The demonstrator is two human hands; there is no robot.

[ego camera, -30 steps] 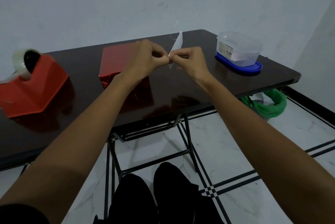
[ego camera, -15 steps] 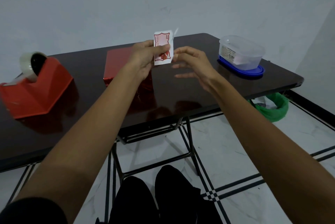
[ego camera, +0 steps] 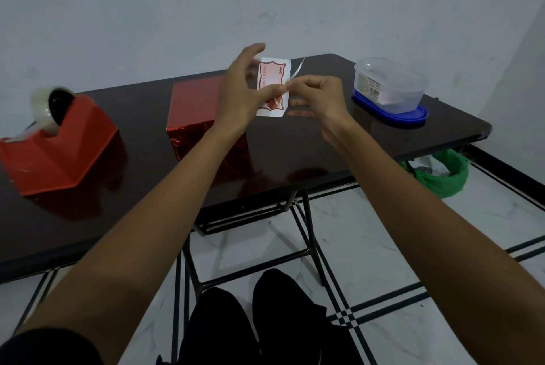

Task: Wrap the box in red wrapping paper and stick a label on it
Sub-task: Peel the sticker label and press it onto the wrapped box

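A box wrapped in shiny red paper [ego camera: 193,105] stands on the dark table [ego camera: 324,152], partly hidden behind my left forearm. Above the table I hold a white label with a red border [ego camera: 271,78]. My left hand [ego camera: 241,93] holds the label, thumb on its front, upper fingers spread. My right hand [ego camera: 318,96] pinches the label's right edge, where a thin white backing strip [ego camera: 298,68] curls upward.
A red tape dispenser [ego camera: 59,146] with a roll of clear tape sits at the table's left. A clear plastic tub on a blue lid [ego camera: 389,90] stands at the right. A green-lined bin [ego camera: 439,175] sits on the floor under the right end.
The label turned from edge-on to face me and stayed in my left hand. My right hand let go, opened, then came back to pinch the label's right edge.
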